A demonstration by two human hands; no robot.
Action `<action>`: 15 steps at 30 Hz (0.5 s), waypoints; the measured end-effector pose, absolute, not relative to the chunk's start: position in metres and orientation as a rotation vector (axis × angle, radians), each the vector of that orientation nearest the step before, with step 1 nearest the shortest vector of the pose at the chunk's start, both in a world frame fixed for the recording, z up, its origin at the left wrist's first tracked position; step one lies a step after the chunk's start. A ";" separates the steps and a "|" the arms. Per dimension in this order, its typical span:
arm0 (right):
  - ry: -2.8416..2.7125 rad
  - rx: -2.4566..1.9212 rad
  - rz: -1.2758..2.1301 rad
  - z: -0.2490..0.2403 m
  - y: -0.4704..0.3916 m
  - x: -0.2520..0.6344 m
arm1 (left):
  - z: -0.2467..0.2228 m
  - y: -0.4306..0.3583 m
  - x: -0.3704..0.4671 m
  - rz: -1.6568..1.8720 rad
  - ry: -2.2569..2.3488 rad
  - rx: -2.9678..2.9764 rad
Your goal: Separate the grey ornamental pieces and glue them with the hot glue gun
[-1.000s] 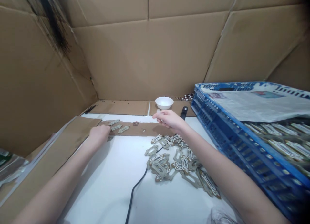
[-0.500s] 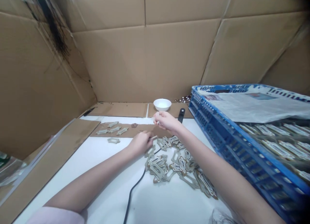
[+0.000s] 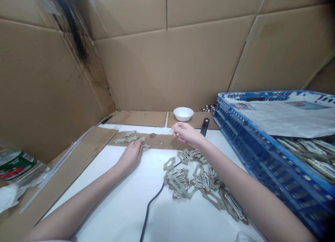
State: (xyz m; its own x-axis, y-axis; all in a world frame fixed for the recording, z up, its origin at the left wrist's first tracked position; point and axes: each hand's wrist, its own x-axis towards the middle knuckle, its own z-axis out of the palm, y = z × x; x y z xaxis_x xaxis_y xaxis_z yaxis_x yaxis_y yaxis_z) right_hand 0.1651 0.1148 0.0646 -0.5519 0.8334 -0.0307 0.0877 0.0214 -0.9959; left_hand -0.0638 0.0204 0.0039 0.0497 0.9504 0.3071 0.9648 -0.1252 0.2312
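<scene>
The left hand (image 3: 131,155), closed on a crosswise frame (image 3: 146,146), is nearer the other frames (image 3: 132,139) on the cardboard strip (image 3: 170,141) than the right hand (image 3: 186,133), pinched, contents unclear.

This looks like a workshop: cardboard panels (image 3: 170,67) wall in a white tabletop (image 3: 112,203). On it lie many similar frame-shaped pieces (image 3: 178,182), with rows more in 1 blue plastic crate (image 3: 243,140).

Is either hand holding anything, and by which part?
Left hand: seemingly a flat piece, by its left end. Right hand: cannot be told.
</scene>
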 end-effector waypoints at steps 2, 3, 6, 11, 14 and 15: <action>-1.701 -0.944 1.588 0.065 0.114 0.165 | 0.001 0.023 -0.064 -0.596 -2.049 -2.251; -1.700 -0.942 1.588 0.066 0.114 0.165 | 0.001 0.026 -0.065 -0.594 -2.045 -2.250; -1.696 -0.931 1.593 0.066 0.114 0.166 | 0.001 0.034 -0.070 -0.584 -2.027 -2.263; -1.695 -0.917 1.606 0.065 0.114 0.165 | 0.000 0.042 -0.077 -0.550 -2.009 -2.295; -1.689 -0.914 1.600 0.065 0.115 0.165 | 0.002 0.038 -0.076 -0.540 -2.014 -2.292; -1.689 -0.914 1.600 0.065 0.115 0.165 | 0.003 0.036 -0.075 -0.539 -2.012 -2.298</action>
State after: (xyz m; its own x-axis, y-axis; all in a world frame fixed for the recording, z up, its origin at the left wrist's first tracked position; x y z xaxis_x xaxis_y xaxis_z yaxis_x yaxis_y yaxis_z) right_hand 0.1648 0.1146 0.0651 -0.5599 0.8284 -0.0168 0.0616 0.0213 -0.9979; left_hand -0.0754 0.0358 0.0034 0.0982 0.9540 0.2832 0.9679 -0.1577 0.1955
